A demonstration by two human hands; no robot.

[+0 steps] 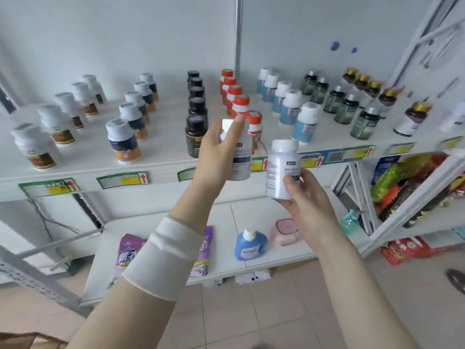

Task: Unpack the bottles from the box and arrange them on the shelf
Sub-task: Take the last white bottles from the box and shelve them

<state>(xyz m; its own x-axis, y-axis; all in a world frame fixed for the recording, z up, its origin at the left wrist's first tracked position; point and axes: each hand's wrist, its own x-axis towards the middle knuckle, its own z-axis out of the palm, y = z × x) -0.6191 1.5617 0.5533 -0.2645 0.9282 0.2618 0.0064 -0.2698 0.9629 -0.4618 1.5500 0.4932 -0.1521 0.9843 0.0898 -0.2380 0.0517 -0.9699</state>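
White bottle (241, 157) clamped in the left hand (218, 147), shelf (163, 149) just beyond; right hand (305, 197), lower beside it, grips a second bottle (280, 165).

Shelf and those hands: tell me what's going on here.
A person faces the shelf with a white bottle in each hand. The left hand grips the left bottle, raised before the orange-capped row; the right hand grips the right bottle, lower. Neither is shelved yet; other rows already stand there.
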